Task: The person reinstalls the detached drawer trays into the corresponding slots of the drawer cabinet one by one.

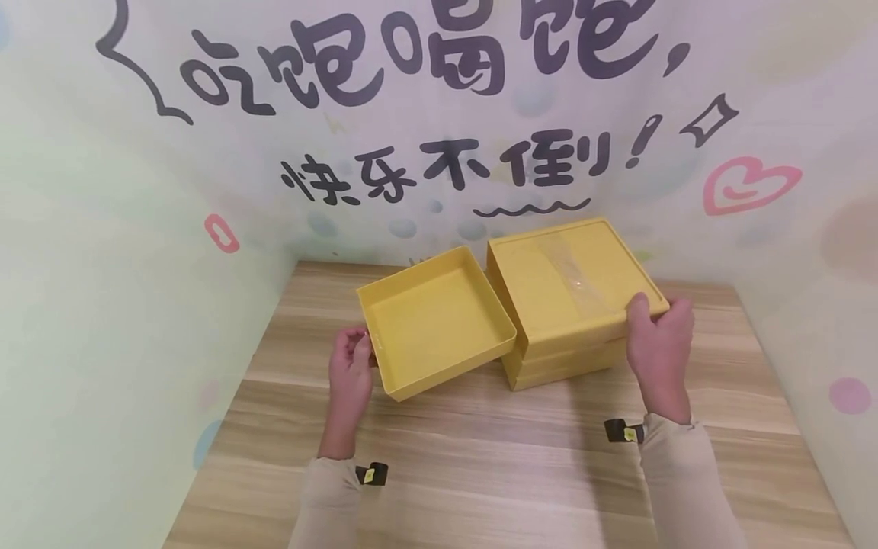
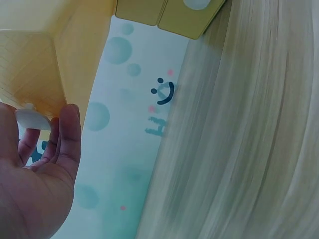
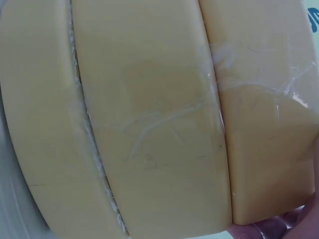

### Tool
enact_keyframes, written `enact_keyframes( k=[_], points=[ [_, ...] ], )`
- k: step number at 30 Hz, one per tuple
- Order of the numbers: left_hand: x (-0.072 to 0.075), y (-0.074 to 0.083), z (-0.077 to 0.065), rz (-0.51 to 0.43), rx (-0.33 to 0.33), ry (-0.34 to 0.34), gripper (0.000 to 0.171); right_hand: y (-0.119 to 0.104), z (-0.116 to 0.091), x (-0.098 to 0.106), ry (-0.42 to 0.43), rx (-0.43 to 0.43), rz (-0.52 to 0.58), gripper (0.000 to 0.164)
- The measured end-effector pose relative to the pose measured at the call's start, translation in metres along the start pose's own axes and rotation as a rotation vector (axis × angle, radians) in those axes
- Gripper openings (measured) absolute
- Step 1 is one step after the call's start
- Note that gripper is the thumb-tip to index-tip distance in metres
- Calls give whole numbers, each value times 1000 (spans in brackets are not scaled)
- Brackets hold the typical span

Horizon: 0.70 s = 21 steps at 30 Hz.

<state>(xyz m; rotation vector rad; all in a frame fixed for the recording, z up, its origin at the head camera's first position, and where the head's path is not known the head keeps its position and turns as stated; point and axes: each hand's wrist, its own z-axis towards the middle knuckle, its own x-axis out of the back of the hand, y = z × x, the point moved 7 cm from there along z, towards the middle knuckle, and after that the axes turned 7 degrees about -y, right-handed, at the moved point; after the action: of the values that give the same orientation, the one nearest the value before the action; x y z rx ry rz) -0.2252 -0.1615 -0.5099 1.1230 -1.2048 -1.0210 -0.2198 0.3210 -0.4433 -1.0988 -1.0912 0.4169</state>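
Observation:
A stack of yellow square boxes point(image 1: 569, 305) stands on the wooden table point(image 1: 480, 457), a strip of clear tape across its lid. My right hand point(image 1: 660, 347) grips its near right corner, thumb on the lid. One yellow tier point(image 1: 434, 320) is swung out to the left, open and empty. My left hand point(image 1: 350, 366) holds that tier's near left corner; in the left wrist view the left hand point(image 2: 40, 164) curls under the tier point(image 2: 45, 64). The right wrist view shows only the stacked yellow box sides point(image 3: 149, 124) with tape.
Pale walls with painted characters, dots and a pink heart point(image 1: 748, 185) close in the table at the back and both sides. Bare wood lies in front of the boxes.

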Motion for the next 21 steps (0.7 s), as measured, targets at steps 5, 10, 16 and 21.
enact_keyframes(
  k=[5, 10, 16, 21],
  points=[
    [-3, 2, 2, 2, 0, -1, 29, 2, 1, -1, 11, -4, 5, 37],
    [-6, 5, 4, -1, -8, -1, 28, 4, 0, -1, 12, -16, 7, 41],
    [-10, 8, 6, 3, -8, -15, 28, 7, 2, -2, 19, -12, -5, 43],
    [-16, 21, 5, 6, 5, -61, 26, 8, 2, -3, 32, -7, -7, 45]
  ],
)
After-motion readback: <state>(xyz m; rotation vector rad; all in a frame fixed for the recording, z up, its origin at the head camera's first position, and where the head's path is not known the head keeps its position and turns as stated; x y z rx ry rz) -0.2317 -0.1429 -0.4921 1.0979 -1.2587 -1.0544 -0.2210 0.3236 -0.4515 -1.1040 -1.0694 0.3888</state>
